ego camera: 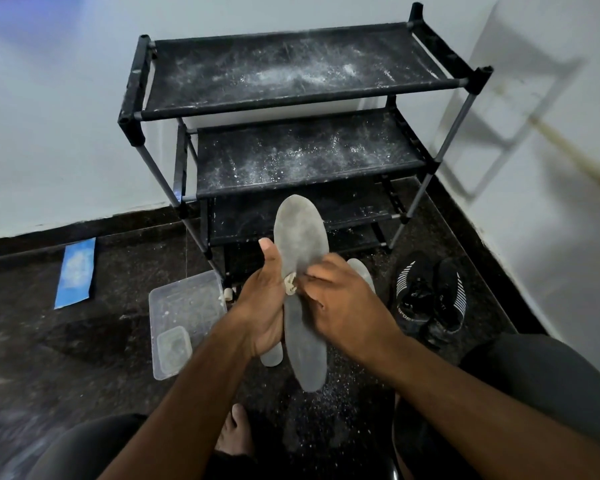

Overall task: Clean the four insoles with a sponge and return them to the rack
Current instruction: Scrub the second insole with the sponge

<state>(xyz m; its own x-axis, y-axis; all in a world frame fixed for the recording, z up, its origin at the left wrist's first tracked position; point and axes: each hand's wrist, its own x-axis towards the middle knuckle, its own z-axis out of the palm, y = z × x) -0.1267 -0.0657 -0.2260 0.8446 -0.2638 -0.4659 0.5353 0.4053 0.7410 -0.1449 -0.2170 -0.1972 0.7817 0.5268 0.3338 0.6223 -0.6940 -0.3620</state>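
Gripping is how I'd put it for both hands: my left hand [262,306] wraps its fingers round the edge of a grey insole [300,258], thumb up along the side, so that grip holds the insole upright in front of me. My right hand [340,299] pinches a small pale sponge [290,285] against the insole's face near its middle; that grip is narrow, fingers curled over the sponge, which mostly hides under them.

I see the held insole between me and the rack [291,98], its top end overlapping the lower shelves from this angle. The rack is black with several fabric shelves, all dusted with white specks, and it stands in the corner against the wall.

Behind my hands I make out parts of two more pale insoles: one tip [361,271] showing beside my right hand, another end [272,356] poking out below my left wrist. I cannot tell what they rest on.

On the dark floor [101,341] to my left sits a clear plastic tray [184,306] with a smaller clear tub [174,346] inside it. A blue packet [76,273] lies further left near the wall. A pair of black shoes [430,296] sits right of the rack. White specks scatter the floor under the insole. My bare foot [236,431] shows below.
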